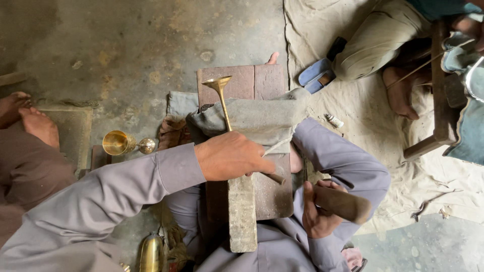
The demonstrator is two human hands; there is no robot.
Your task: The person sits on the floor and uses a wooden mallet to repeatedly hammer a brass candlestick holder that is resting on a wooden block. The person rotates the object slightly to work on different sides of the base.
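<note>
Left hand (233,156) is curled tight round a long thin brass stem w/ a funnel-shaped brass cup (220,95) at the far end. The stem lies over a grey folded cloth (257,118) on a dark reddish wood block (252,83), cup pointing away from the person. Right hand (316,214) is closed round a thick brown wooden mallet (343,204), held low by the knee, just beside a flat grey stone bar (242,216). On the floor to the left sits a shiny round brass goblet (123,143), lying on its side, well apart from both hands
</note>
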